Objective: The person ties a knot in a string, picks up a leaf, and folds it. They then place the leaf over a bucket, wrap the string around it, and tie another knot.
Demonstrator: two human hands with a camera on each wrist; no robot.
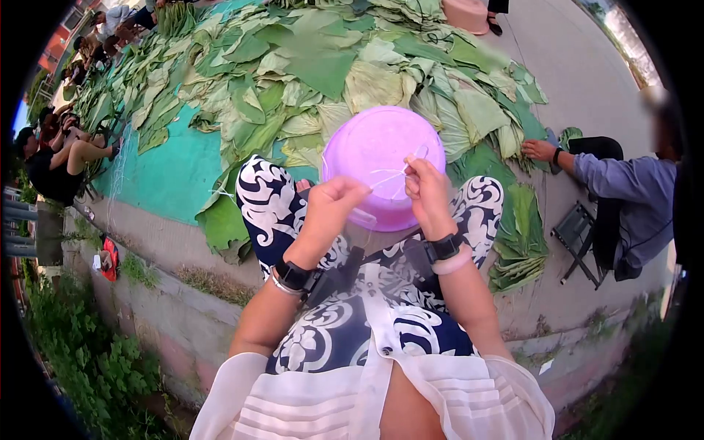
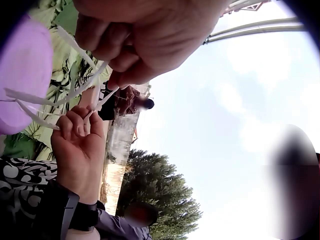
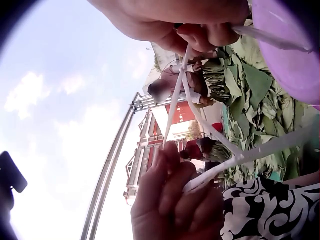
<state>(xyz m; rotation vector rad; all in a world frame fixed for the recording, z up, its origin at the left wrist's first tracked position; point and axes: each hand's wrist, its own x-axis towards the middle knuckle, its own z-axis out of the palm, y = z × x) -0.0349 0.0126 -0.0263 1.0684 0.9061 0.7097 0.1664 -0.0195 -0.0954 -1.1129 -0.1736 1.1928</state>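
Note:
A white string (image 3: pixel 205 122) runs between the two hands, with a crossing near the right fingers in the right wrist view. The left hand (image 1: pixel 331 213) pinches one part of it between thumb and curled fingers. The right hand (image 1: pixel 430 196) pinches another part, fingers curled in, and a loop stands up beside it. Both hands are over a purple basin (image 1: pixel 385 139), which sits between the person's knees, its base facing up. In the left wrist view the right hand (image 2: pixel 80 150) faces the left hand (image 2: pixel 145 35), strands hanging between them.
Large green leaves (image 1: pixel 257 81) lie piled ahead on a green sheet (image 1: pixel 158 183). A seated person (image 1: pixel 638 191) is at the right beside a folding stool (image 1: pixel 579 238), one hand at the leaves. Other people sit at the far left. A low wall edge (image 1: pixel 183 308) runs behind.

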